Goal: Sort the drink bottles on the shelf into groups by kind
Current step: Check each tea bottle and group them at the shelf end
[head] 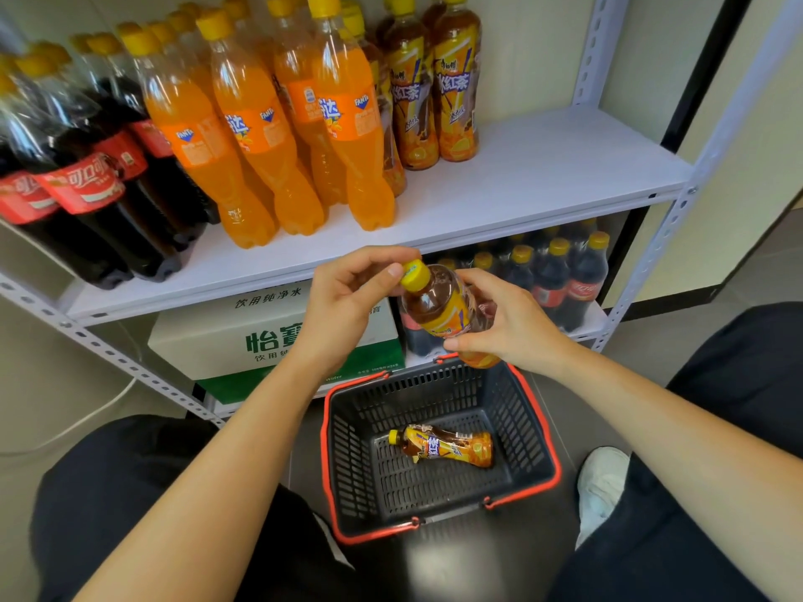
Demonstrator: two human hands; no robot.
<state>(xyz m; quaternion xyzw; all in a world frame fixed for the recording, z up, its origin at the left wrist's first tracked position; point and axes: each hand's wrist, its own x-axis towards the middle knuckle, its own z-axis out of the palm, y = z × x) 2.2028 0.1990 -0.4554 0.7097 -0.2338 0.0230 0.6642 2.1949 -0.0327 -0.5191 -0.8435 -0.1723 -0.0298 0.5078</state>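
over the basket (515,412) rim, perhaps touching, right hand (510,330) grips a bottle (441,306).

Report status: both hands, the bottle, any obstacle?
Left hand pinches cap, right hand grips tea bottle. Held above basket; second tea bottle lies inside. Nothing blocks the shelf.

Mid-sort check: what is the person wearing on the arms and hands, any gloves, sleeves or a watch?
The left forearm and right forearm are bare to the frame edge; no sleeves show. The left hand and right hand have no gloves, and no rings, watch or wristband are visible. Below them: dark trousers and a white shoe.
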